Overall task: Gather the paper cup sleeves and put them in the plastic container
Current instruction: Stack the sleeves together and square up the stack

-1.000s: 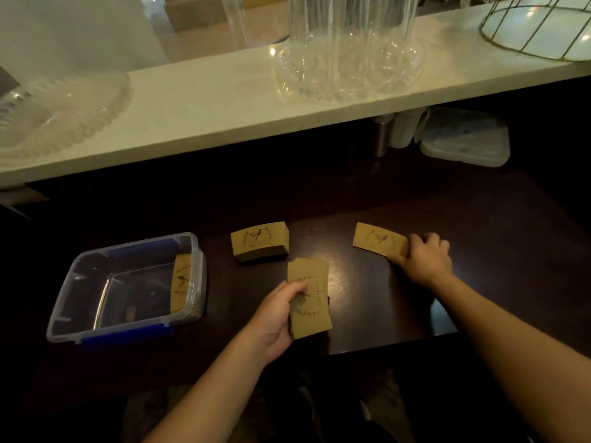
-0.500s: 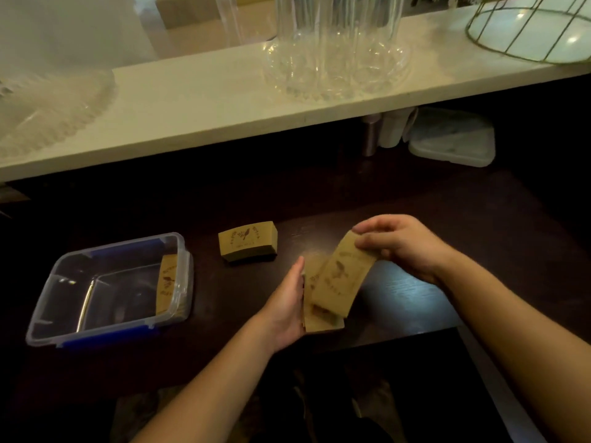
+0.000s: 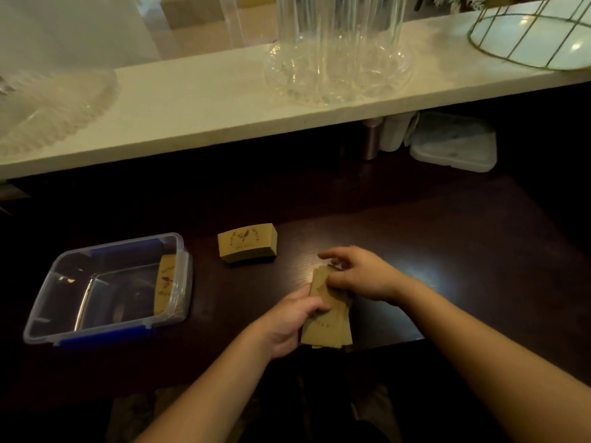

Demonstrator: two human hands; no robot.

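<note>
1. Done so far: one paper cup sleeve (image 3: 166, 287) stands on edge inside the plastic container (image 3: 44, 334), against its 3 o'clock wall. The container sits at about 9 o'clock from the hands, lid off.
2. In hand: a stack of sleeves (image 3: 326, 327) lies at the near table edge. The left hand (image 3: 287, 324) curls its fingers around the stack's 9 o'clock side, thumb on top. The right hand (image 3: 361, 276) presses down on the stack's 12 o'clock end, fingers loosely bent; it looks like squaring up.
3. Left: a second stack (image 3: 247, 243) sits untouched at 11 o'clock, well apart from both hands.
4. Judgement: early stage; both stacks remain outside the container.
</note>
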